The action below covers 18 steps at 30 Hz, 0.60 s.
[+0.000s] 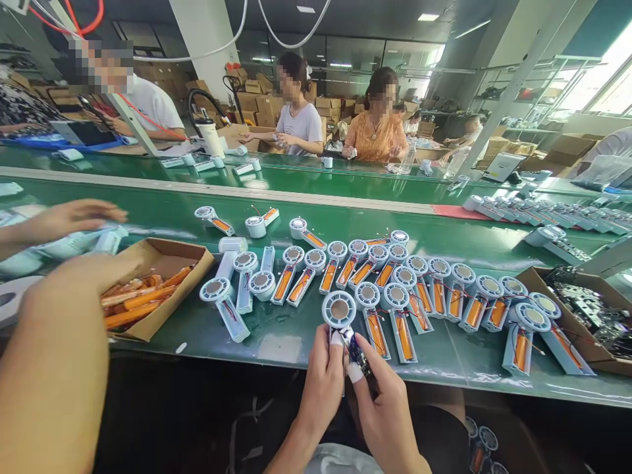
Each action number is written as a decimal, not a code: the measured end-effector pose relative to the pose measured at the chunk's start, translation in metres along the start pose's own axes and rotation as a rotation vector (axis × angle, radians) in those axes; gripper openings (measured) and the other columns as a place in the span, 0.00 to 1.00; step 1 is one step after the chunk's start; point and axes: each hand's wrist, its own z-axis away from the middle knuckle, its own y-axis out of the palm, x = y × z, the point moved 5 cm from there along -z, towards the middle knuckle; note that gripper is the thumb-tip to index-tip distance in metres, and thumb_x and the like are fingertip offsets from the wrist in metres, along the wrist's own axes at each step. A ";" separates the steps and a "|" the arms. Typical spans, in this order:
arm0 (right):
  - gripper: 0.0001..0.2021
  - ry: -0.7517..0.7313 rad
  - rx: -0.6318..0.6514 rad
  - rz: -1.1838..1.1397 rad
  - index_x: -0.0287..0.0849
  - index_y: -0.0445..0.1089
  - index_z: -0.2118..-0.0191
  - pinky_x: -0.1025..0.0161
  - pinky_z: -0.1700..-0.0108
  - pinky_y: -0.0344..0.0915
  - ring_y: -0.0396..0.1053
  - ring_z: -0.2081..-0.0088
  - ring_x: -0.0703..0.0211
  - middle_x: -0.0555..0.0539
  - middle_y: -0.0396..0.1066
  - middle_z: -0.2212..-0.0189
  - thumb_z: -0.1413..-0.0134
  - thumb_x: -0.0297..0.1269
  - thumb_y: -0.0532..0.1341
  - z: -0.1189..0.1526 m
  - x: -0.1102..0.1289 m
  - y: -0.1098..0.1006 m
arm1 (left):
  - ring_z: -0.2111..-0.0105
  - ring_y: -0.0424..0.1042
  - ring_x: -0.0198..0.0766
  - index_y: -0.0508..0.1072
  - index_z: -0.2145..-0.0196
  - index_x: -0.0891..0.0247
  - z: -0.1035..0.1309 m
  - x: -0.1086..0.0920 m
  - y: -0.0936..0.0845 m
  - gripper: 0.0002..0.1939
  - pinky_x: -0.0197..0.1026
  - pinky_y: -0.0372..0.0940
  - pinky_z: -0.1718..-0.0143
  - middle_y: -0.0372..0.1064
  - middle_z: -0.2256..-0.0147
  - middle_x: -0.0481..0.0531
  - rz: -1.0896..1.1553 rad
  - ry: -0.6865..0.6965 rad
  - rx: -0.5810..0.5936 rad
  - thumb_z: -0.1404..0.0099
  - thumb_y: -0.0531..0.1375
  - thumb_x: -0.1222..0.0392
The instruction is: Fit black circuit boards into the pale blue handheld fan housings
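Low in the middle of the view, my left hand (pixel 323 368) is closed around a light-blue handheld fan housing (pixel 339 309), its round head pointing up and away from me. My right hand (pixel 382 395) pinches a small dark circuit board (pixel 358 354) against the housing's handle. White covers show on both thumbs. Much of the handle is hidden behind my fingers. Just beyond lie several similar fan housings (pixel 395 296) with orange battery packs (pixel 376 334) in their open handles and thin red wires.
At left, a co-worker's arms (pixel 59 316) reach across and beside a cardboard box (pixel 165 322) of orange battery packs. A second box (pixel 538 280) at right holds circuit boards (pixel 587 309). The green bench (pixel 296 345) ends just before me. Several people sit across the line.
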 end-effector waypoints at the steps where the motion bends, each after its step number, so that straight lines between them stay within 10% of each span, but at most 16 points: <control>1: 0.20 -0.004 -0.011 0.013 0.43 0.67 0.37 0.57 0.47 0.72 0.73 0.46 0.48 0.39 0.75 0.47 0.31 0.40 0.54 -0.001 0.000 0.001 | 0.55 0.71 0.43 0.69 0.58 0.56 0.000 0.001 0.001 0.12 0.41 0.65 0.52 0.73 0.56 0.52 0.024 -0.020 0.025 0.30 0.51 0.49; 18: 0.33 -0.121 0.226 0.477 0.45 0.47 0.27 0.59 0.71 0.74 0.77 0.69 0.48 0.39 0.75 0.62 0.38 0.27 0.46 -0.003 0.012 0.016 | 0.34 0.56 0.45 0.58 0.40 0.57 0.005 0.009 0.009 0.22 0.46 0.53 0.36 0.59 0.36 0.58 0.065 -0.047 0.059 0.27 0.49 0.46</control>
